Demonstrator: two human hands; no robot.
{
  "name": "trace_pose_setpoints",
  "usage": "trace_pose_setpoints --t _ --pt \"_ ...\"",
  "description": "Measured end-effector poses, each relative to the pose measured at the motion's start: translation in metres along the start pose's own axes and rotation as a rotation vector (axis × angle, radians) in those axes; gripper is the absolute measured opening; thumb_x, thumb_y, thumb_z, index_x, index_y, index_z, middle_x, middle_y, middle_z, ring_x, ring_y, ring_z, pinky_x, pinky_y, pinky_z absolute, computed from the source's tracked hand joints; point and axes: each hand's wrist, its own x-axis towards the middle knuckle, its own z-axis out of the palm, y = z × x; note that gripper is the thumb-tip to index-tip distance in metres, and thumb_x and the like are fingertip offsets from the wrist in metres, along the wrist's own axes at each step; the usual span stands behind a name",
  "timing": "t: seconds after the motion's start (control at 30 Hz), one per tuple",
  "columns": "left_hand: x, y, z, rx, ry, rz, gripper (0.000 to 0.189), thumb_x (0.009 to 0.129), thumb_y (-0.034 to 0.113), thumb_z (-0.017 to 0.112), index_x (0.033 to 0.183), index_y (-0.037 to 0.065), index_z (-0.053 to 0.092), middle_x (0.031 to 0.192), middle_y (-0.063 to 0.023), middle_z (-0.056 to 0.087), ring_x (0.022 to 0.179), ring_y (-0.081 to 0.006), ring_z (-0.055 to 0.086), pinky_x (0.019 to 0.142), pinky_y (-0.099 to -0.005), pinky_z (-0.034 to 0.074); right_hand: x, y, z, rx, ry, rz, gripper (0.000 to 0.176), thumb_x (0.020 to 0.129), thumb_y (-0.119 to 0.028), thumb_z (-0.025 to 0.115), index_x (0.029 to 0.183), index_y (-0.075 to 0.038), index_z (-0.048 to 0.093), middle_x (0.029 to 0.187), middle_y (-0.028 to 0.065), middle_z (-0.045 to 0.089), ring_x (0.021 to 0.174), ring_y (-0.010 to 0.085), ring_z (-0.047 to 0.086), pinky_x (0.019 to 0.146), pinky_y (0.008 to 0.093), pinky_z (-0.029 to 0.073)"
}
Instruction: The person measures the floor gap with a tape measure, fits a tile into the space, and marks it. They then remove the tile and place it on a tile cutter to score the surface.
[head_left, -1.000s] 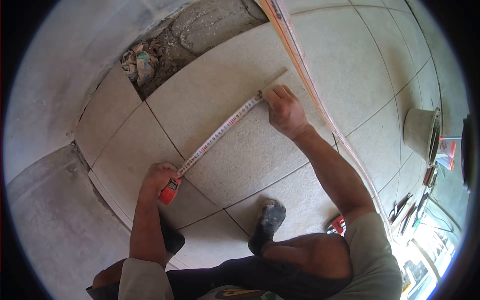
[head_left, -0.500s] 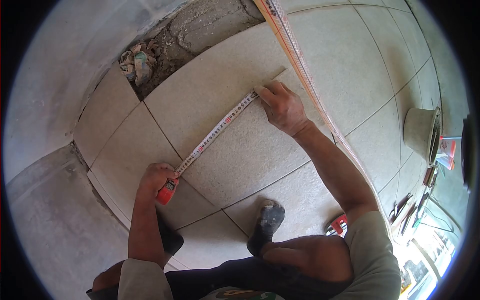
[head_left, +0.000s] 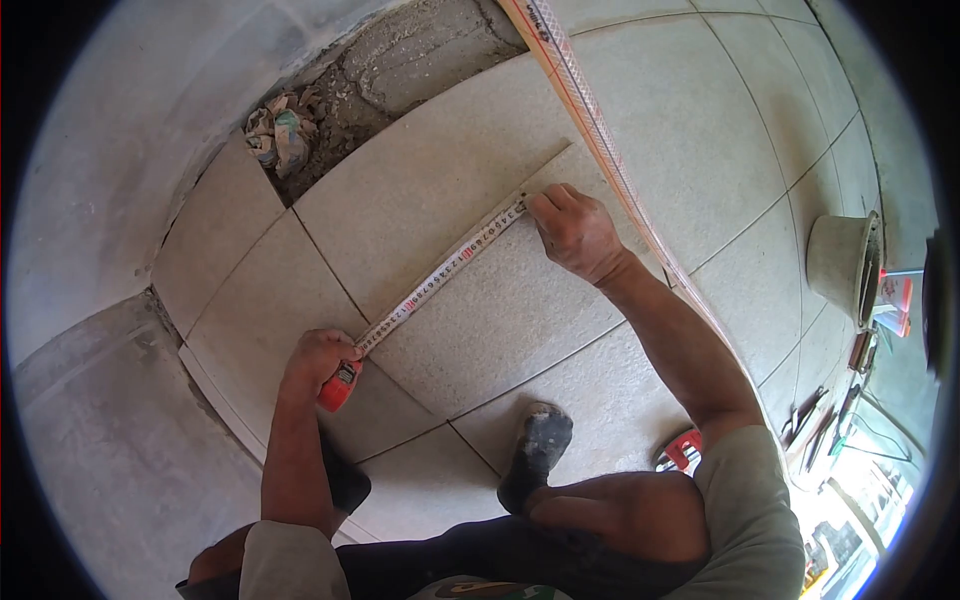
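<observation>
My left hand (head_left: 318, 358) grips the red case of a tape measure (head_left: 338, 386) at the near left edge of a large grey floor tile (head_left: 480, 300). The white tape blade (head_left: 440, 270) runs diagonally up and to the right across that tile. My right hand (head_left: 572, 232) pinches the blade's end and presses it down at the tile's far edge. I am crouched on the tiles, with one dark shoe (head_left: 535, 450) planted below the measured tile.
A long straightedge (head_left: 600, 130) lies diagonally right of my right hand. Bare mortar with a crumpled rag (head_left: 282, 132) sits at the upper left. A grey bucket (head_left: 845, 265) and several tools (head_left: 820, 415) lie at the right; a red tool (head_left: 680, 450) rests near my knee.
The tape stays stretched between both hands. Both hands and the blade sit slightly lower and to the right in view, with the end still pressed at the tile's far edge.
</observation>
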Motion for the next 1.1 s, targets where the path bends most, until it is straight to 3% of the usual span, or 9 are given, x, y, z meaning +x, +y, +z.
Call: trace_pose_setpoints --t 0.5,0.67,0.87,0.97,1.1 --pt "0.001 -0.003 -0.001 0.039 0.047 0.011 0.015 0.069 0.007 0.068 0.076 -0.005 0.063 0.065 -0.0147 0.064 0.053 -0.0201 0.061 0.050 -0.0304 0.049 0.001 -0.004 0.006 0.043 0.007 0.096 0.011 0.071 0.001 0.058 0.078 -0.003 0.051 0.074 0.0109 0.047 0.068 0.0243 0.055 0.060 0.0344 0.051" --pt "0.006 -0.010 0.000 -0.026 -0.041 0.018 0.014 0.069 0.007 0.068 0.075 -0.004 0.063 0.065 -0.0147 0.064 0.052 -0.0198 0.060 0.049 -0.0308 0.048 0.002 -0.001 0.007 0.010 -0.002 0.079 0.014 0.069 0.002 0.059 0.081 -0.003 0.053 0.076 0.0109 0.048 0.071 0.0248 0.057 0.061 0.0347 0.052" --pt "0.004 -0.010 0.001 0.043 0.030 0.020 0.014 0.069 0.007 0.068 0.074 -0.005 0.063 0.065 -0.0142 0.063 0.051 -0.0202 0.060 0.049 -0.0312 0.048 -0.007 -0.007 0.008 0.037 -0.015 0.176 0.014 0.069 0.002 0.057 0.081 -0.003 0.052 0.077 0.0110 0.049 0.074 0.0271 0.057 0.063 0.0356 0.052" --pt "0.008 -0.015 0.003 -0.027 -0.013 0.062 0.014 0.069 0.008 0.069 0.074 -0.004 0.063 0.064 -0.0136 0.063 0.051 -0.0200 0.060 0.049 -0.0309 0.048 0.003 0.000 0.011 0.017 -0.009 0.112 0.014 0.069 0.002 0.057 0.080 -0.003 0.051 0.076 0.0109 0.049 0.074 0.0276 0.057 0.063 0.0359 0.052" --pt "-0.002 -0.013 0.004 0.048 0.079 0.072 0.011 0.070 0.009 0.069 0.073 -0.002 0.065 0.063 -0.0094 0.063 0.051 -0.0162 0.058 0.049 -0.0292 0.046 0.002 -0.004 0.004 0.046 0.017 0.115 0.014 0.068 0.003 0.056 0.079 -0.004 0.051 0.074 0.0108 0.048 0.073 0.0272 0.057 0.061 0.0359 0.051"
